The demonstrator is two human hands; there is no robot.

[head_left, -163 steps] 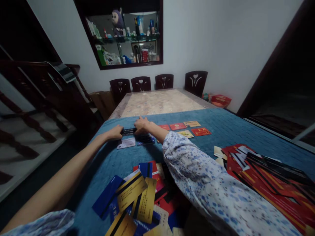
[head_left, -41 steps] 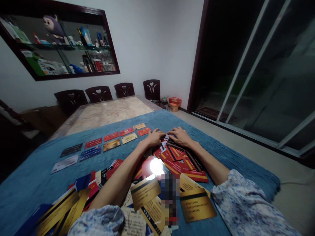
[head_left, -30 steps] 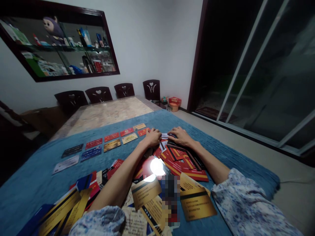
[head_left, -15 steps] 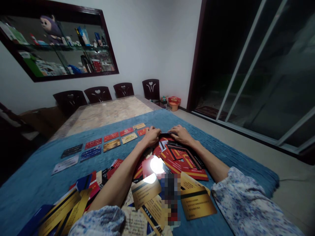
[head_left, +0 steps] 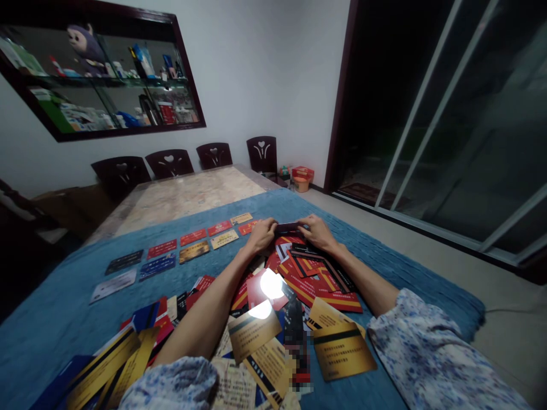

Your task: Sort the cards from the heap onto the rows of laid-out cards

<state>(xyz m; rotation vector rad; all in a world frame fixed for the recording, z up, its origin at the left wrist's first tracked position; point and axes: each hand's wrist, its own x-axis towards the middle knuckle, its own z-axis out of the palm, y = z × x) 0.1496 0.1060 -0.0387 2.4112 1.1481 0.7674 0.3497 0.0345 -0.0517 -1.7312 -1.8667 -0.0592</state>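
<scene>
Both hands meet at the far end of a heap of printed plastic cards [head_left: 307,290]. My left hand [head_left: 264,233] pinches one end of a dark card [head_left: 288,227], and my right hand [head_left: 316,230] pinches the other. That card is tipped nearly edge-on, so its print is hidden; I cannot tell if more than one is held. Red cards with yellow stripes lie just below the hands. Closer in are gold cards [head_left: 345,350] with black stripes. Beyond my left forearm, two rows of cards lie spread out, among them a blue card [head_left: 158,266] and a white card [head_left: 113,286].
A blue cloth [head_left: 55,307] covers the near part of a stone-topped table [head_left: 200,191]. Another loose pile, with a gold card [head_left: 105,364], lies left of my left forearm. Dark chairs [head_left: 168,165] line the wall. Sliding glass doors [head_left: 448,131] stand to the right.
The dark card between my hands has tilted and risen slightly, so more of its face shows. Both hands have shifted a little with it. The cards on the cloth lie as before.
</scene>
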